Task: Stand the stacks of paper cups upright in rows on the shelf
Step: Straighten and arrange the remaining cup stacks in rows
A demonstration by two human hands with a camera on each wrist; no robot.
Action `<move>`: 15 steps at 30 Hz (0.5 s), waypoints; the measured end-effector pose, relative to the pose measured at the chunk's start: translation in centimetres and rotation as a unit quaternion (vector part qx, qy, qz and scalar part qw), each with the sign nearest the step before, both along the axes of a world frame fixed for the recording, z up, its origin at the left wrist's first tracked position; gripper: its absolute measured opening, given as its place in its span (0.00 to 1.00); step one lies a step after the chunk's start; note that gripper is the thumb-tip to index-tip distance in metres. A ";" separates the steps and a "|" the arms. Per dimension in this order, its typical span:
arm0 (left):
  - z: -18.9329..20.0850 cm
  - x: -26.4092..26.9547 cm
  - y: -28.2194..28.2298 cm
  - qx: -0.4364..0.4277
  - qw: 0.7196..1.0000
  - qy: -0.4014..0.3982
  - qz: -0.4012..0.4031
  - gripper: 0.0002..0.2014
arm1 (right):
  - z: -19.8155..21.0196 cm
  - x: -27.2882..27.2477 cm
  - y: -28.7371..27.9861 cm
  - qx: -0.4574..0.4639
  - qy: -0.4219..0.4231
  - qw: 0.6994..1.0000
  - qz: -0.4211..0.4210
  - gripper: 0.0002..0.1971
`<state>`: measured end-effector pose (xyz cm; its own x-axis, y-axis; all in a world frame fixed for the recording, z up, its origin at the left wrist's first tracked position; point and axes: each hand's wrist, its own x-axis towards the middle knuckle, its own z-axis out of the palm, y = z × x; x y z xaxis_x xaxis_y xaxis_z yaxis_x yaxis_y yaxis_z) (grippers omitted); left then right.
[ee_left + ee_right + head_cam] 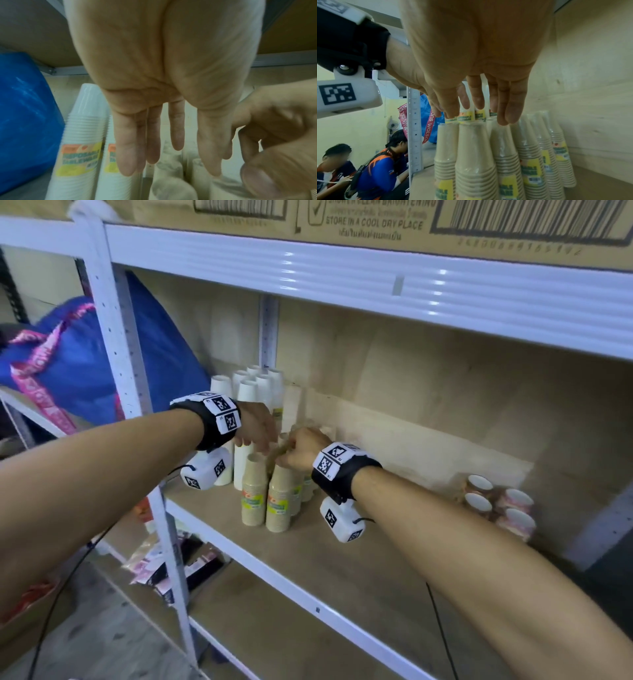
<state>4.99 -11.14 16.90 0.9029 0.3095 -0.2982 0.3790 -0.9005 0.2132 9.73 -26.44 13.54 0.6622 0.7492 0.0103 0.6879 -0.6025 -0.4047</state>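
Several brown paper cup stacks (255,494) (474,155), wrapped and labelled, stand upright near the left end of the wooden shelf (342,546). Taller white cup stacks (246,392) (82,135) stand behind them. My left hand (263,436) (171,162) hovers over the brown stacks with straight fingers and holds nothing. My right hand (301,450) (479,116) is beside it, its fingers reaching down to the tops of the brown stacks without gripping any. A few patterned cup stacks (496,505) lie on their sides at the right of the shelf.
A blue bag (68,364) with pink straps bulges past the white shelf post (116,337). The upper shelf beam (342,278) carries a cardboard box (376,220). Packets (164,563) lie on the lower shelf. Two people (382,169) sit beyond the rack.
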 end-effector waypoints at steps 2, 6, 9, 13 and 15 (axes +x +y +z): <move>-0.7 -0.4 0.3 -0.015 1.000 -0.001 0.007 0.26 | -0.6 -0.3 0.8 -0.006 -0.005 1.000 0.009 0.17; -1.9 -0.9 0.6 -0.038 0.999 -0.004 0.007 0.21 | -1.4 -0.7 1.6 -0.004 -0.015 1.000 0.021 0.13; -2.9 -0.9 0.7 -0.052 0.999 0.004 -0.007 0.23 | -1.7 -0.8 2.1 -0.005 -0.041 0.999 0.024 0.09; -3.6 -0.8 0.6 -0.055 0.998 0.008 -0.013 0.22 | -2.1 -0.7 3.0 -0.021 -0.064 0.998 0.010 0.11; -3.7 -0.7 0.7 -0.053 0.998 0.006 -0.013 0.23 | -2.3 -0.6 3.1 -0.027 -0.074 0.997 0.009 0.10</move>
<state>4.27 -10.48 13.23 0.9062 0.2526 -0.3390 0.3594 -0.8825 0.3033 9.11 -23.29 11.29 0.6430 0.7630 0.0665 0.7487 -0.6078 -0.2646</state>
